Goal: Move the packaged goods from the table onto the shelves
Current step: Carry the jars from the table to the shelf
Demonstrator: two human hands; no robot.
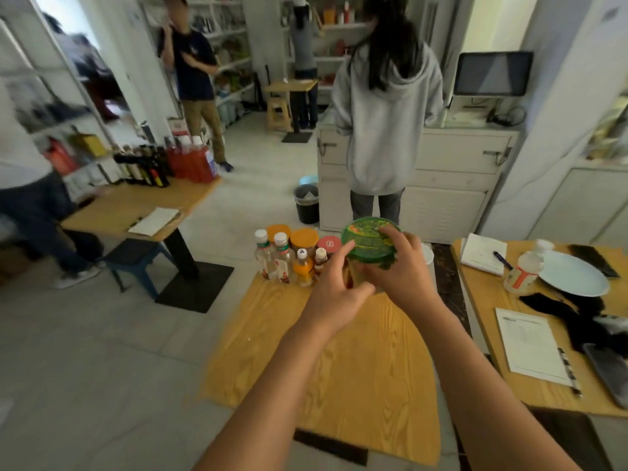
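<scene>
Both of my hands hold a jar with a green lid [368, 240] above the far end of the wooden table [339, 362]. My right hand [399, 266] curls round the lid's right side and the jar body. My left hand [334, 290] grips the jar's lower left side, one finger reaching up to the lid's edge. The jar's body is mostly hidden behind my fingers. Left of the jar, at the table's far edge, stand several small bottles [282, 260], two orange-lidded jars [304, 241] and a red-lidded jar [329, 245].
A person in a grey hoodie [384, 130] stands beyond the table at a white cabinet [452, 171]. A black bin [307, 203] sits on the floor. The right table [543, 385] holds a white plate [574, 273], papers and a bottle. Another table [136, 209] at left carries bottles. Shelves [231, 45] line the back.
</scene>
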